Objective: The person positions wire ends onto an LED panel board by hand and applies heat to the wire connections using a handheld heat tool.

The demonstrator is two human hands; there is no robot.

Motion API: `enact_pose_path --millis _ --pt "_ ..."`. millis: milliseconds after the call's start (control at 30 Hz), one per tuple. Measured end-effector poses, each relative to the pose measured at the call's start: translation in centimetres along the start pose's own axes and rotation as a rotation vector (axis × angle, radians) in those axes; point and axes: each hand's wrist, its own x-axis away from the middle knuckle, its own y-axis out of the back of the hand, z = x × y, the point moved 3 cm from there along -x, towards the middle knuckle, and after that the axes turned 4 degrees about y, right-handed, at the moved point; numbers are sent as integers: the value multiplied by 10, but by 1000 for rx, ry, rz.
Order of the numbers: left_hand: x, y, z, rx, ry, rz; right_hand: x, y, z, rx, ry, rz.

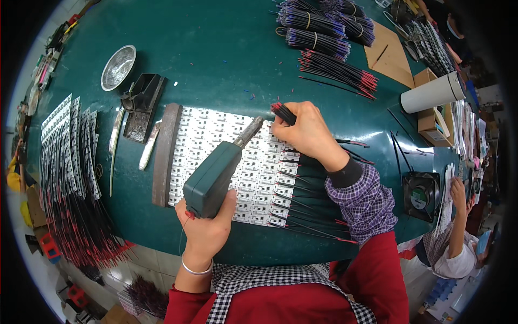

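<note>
While your left hand (pixel 208 227) gripped the green soldering gun (pixel 213 178) with fingers wrapped round its body, its hot tip (pixel 249 131) sat just beside your right hand (pixel 305 132); a slip could have burned those fingers or scorched wire insulation. Your right hand pinched a small bundle of black, red-tipped wires (pixel 283 112), fingers closed narrow. The white panel of small circuit boards (pixel 226 156) lay flat on the green table (pixel 216 59), near its front edge, wired leads fanning off its right side.
</note>
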Motion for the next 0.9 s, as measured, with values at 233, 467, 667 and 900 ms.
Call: enact_pose_path --millis 233,467,667,900 --pt "-1 -1 0 -8 59 43 -11 7 0 2 -38 130" --pt "-4 0 10 -57 8 31 -6 3 2 15 -45 90" --pt "-5 0 14 -105 23 64 -4 2 4 35 -20 55" --pt "-5 0 11 -118 32 73 -4 1 3 33 -27 36"
